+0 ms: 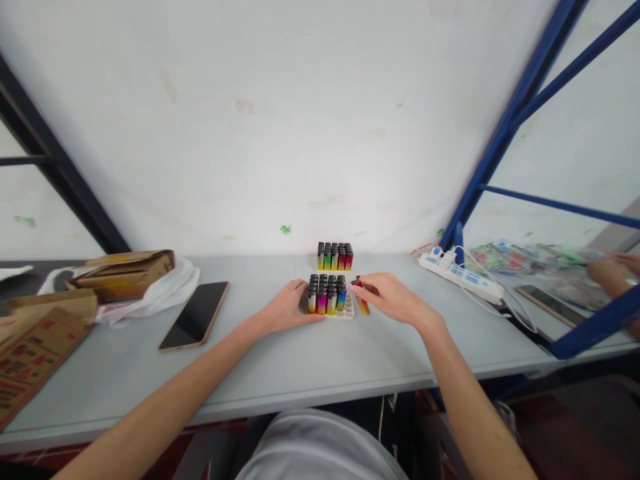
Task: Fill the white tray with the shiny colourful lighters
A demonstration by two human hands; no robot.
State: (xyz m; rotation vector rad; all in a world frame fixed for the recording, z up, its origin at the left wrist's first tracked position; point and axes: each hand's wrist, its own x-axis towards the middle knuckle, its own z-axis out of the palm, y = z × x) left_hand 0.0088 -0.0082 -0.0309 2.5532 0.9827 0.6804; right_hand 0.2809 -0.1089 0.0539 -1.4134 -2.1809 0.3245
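Observation:
My left hand [285, 309] grips the left side of a white tray [349, 312], thumb along its front edge. Upright lighters [327, 297] with black tops and multicoloured bodies fill most of the tray; several holes at its right end hold none. Just right of the tray, my right hand [395, 298] pinches a red and yellow lighter [364, 305], slightly tilted. Behind stands a second block of upright lighters [335, 256], in yellow, green and red, close to the wall.
A phone [196, 316] lies left on the grey table [310, 363]. Opened cardboard boxes [125, 277] and a white plastic bag [155, 293] are further left. To the right are a power strip [463, 275] with cables, a blue frame [500, 147] and another person's hand [613, 273] near plastic packets.

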